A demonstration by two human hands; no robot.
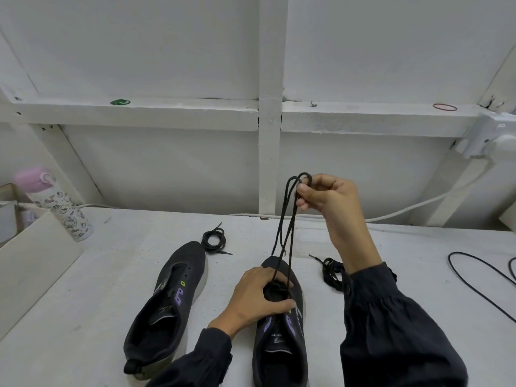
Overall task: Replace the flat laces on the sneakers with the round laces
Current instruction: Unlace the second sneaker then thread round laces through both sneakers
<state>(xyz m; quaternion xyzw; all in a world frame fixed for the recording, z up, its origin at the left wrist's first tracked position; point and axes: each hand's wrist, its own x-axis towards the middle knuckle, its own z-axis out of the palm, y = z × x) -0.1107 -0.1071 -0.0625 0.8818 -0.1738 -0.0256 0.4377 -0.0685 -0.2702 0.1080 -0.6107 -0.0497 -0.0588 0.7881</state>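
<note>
Step in hand, as judged: drawing a lace (pixel 282 236) through the front eyelets of the near sneaker (pixel 280 340), which stands toe-away on the desk (pixel 97 275) directly before the person. The right hand (pixel 326 199) is raised well above the shoe, thumb and fingers pinched on the doubled strands. The left hand (pixel 259 297) grips the forefoot, fingers curled over the eyelet row and thumb on the side wall. Hold the shoe down firmly, pull both strands straight up along one line, and even out the two lengths before the next eyelet pair; a sideways pull would likely pucker the upper. The lace is thin, dark and limp, drawn into slim taut lines. It looks round in section, though this cannot be confirmed. The upper is dark, matte knit fabric with purple trim. The second sneaker (pixel 170 297), unlaced, lies just to the left, with a neatly coiled lace (pixel 213 239) near its toe. A loose heap of dark lace (pixel 332 272) lies to the right of the held shoe.
</note>
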